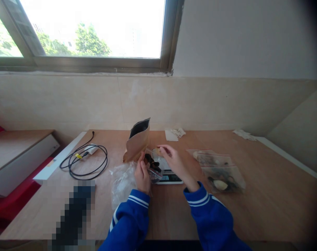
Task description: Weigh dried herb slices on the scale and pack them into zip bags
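My left hand [143, 175] is closed on the edge of a clear zip bag [155, 174] that has dark dried pieces [151, 161] in it. Pinched in the fingertips of my right hand [172, 158] is a small pale yellowish slice [157, 151], too small to name surely. Below both hands a white digital scale [171, 178] with a dark display lies on the table, partly covered by the bag. Just behind my left hand stands a brown paper pouch [138, 144] with its top open. A crumpled clear plastic bag [123, 183] lies left of my left hand.
Zip bags [221, 170] with dried pieces lie to the right on the wooden table [265, 209]. A coiled black cable [87, 174] and a white adapter [91, 149] lie at left, above a pixelated dark shape [75, 212]. Crumpled tissue [178, 132] is near the wall.
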`<action>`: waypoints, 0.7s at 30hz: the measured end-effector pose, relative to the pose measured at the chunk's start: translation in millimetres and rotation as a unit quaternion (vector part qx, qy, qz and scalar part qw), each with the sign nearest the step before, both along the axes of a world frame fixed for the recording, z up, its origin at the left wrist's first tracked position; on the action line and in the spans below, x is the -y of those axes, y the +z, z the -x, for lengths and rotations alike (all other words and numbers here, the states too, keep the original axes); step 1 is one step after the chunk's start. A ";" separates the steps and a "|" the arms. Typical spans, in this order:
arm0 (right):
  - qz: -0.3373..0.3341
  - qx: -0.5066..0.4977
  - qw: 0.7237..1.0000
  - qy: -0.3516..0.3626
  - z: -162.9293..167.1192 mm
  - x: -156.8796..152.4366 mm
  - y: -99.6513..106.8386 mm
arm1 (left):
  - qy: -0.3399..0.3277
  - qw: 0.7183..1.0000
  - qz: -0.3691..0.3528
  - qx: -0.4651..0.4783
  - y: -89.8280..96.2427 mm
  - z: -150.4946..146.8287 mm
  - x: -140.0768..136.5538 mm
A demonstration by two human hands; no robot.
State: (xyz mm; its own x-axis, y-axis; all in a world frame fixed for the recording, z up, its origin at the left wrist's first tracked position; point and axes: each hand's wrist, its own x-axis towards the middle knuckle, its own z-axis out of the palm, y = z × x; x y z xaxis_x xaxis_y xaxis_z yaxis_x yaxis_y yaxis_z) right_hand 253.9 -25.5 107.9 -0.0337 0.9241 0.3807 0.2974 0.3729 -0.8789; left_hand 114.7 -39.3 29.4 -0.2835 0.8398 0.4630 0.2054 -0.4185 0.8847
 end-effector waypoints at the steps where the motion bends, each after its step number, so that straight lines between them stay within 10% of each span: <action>1: 0.008 0.017 0.999 0.026 3.9 4.0 4.3 | 0.000 1.000 0.002 -0.001 -0.5 0.3 -0.2; 10: -0.016 0.079 0.997 -0.006 1.2 13.7 -1.1 | 0.005 1.000 0.009 0.008 -6.3 1.7 -2.6; 21: 0.018 0.076 0.995 -0.060 14.2 59.5 -61.5 | -0.016 0.995 0.021 0.097 -6.3 -0.3 -5.7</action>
